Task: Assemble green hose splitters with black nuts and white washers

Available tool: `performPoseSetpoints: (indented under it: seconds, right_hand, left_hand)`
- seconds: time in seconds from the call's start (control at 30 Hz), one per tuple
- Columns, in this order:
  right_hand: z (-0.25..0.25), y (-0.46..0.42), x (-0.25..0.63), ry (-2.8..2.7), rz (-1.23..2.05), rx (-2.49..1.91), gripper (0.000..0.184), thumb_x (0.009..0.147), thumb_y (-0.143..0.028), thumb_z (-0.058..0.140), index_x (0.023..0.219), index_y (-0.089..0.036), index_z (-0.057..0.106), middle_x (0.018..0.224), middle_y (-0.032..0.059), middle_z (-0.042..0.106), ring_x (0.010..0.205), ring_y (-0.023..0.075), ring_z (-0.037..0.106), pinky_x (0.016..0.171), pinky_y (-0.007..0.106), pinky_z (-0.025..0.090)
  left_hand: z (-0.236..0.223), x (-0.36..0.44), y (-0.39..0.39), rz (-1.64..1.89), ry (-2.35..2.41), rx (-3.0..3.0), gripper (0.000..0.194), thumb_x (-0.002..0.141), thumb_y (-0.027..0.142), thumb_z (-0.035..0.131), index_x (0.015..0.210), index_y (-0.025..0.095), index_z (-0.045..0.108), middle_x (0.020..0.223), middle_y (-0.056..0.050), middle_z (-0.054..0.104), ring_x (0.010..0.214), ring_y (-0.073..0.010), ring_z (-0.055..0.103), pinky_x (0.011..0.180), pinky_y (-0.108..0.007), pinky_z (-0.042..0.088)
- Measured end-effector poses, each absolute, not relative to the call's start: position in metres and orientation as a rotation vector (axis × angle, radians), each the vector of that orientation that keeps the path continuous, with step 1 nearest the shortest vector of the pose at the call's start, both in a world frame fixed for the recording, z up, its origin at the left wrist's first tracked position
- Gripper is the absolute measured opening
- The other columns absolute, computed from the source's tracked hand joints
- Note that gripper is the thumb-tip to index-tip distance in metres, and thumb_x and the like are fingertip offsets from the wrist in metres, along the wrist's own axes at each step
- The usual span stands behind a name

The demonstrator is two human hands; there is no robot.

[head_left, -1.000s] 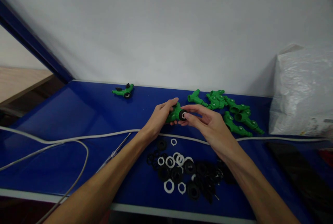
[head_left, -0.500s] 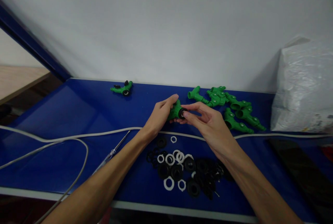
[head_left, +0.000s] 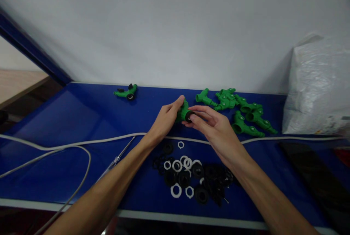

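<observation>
My left hand (head_left: 170, 115) is closed around a green Y-shaped hose splitter (head_left: 183, 111), held above the blue table. A black ring (head_left: 189, 116) sits at the splitter's wide end, which faces right. My right hand (head_left: 209, 120) pinches this black ring, thumb in front and fingers around its far side. Below the hands lie loose black rings (head_left: 171, 177) and white rings (head_left: 176, 190), mixed with small black parts (head_left: 216, 187). More green splitter bodies (head_left: 247, 127) lie in a group behind and right of my right hand.
A splitter with black levers (head_left: 126, 93) lies at the back left. A white cable (head_left: 104, 140) crosses the table (head_left: 90, 114). A screwdriver (head_left: 117, 159) rests beside my left forearm. At the right are a plastic-wrapped package (head_left: 314, 89) and a dark flat object (head_left: 308, 173).
Both hands keep hold of the splitter and its black ring, with only a slight turn of the grip. The whole view has shifted a little.
</observation>
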State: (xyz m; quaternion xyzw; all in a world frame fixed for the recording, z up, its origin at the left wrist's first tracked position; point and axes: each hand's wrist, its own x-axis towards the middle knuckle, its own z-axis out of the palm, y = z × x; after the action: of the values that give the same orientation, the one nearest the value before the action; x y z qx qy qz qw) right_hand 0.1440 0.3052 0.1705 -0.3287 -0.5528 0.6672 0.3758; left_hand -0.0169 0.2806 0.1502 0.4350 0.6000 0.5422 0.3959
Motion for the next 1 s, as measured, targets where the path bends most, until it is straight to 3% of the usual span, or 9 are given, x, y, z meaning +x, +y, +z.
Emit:
performPoseSetpoints:
  seconds: [0.23,0.33,0.43,0.63,1.0]
  right_hand:
    - [0.168,0.304,0.141,-1.275,1.915,-0.785,0.040,0.079,-0.026,0.084,0.118,-0.023,0.075,0.111,0.0049,0.079,0.098,0.0219,0.077,0.105,0.043,0.057]
    - [0.171,0.308,0.142,-1.221,1.844,-0.769,0.037,0.079,-0.024,0.084,0.115,-0.022,0.077,0.112,0.0047,0.080,0.104,0.0229,0.076,0.107,0.043,0.056]
    - [0.172,0.312,0.144,-1.208,1.771,-0.756,0.036,0.080,-0.024,0.083,0.115,-0.022,0.078,0.109,0.0040,0.081,0.109,0.0231,0.074,0.108,0.043,0.056]
    - [0.168,0.314,0.146,-1.341,1.691,-0.753,0.042,0.083,-0.025,0.081,0.124,-0.027,0.075,0.129,0.0018,0.075,0.119,0.0224,0.071,0.112,0.042,0.052]
    - [0.159,0.320,0.147,-1.607,1.516,-0.768,0.047,0.084,-0.026,0.079,0.130,-0.027,0.073,0.118,0.0031,0.079,0.104,0.0202,0.075,0.103,0.037,0.057]
  left_hand:
    - [0.144,-0.023,0.282,1.376,1.631,1.230,0.067,0.093,0.072,0.050,0.103,0.013,0.081,0.102,-0.012,0.080,0.104,-0.0281,0.071,0.101,-0.038,0.049]
    - [0.151,-0.020,0.278,1.383,1.565,1.299,0.061,0.096,0.064,0.053,0.122,0.014,0.077,0.123,-0.012,0.076,0.119,-0.0292,0.067,0.109,-0.039,0.046]
    - [0.156,-0.016,0.275,1.369,1.450,1.309,0.065,0.093,0.053,0.062,0.146,0.015,0.060,0.142,-0.010,0.066,0.134,-0.0295,0.059,0.114,-0.040,0.043]
    - [0.157,-0.016,0.276,1.344,1.452,1.270,0.071,0.087,0.041,0.065,0.149,0.009,0.054,0.141,-0.012,0.067,0.134,-0.0309,0.060,0.116,-0.043,0.044]
    - [0.160,-0.012,0.274,1.320,1.441,1.343,0.059,0.088,0.030,0.057,0.142,0.009,0.061,0.137,-0.009,0.070,0.123,-0.0277,0.066,0.108,-0.036,0.048]
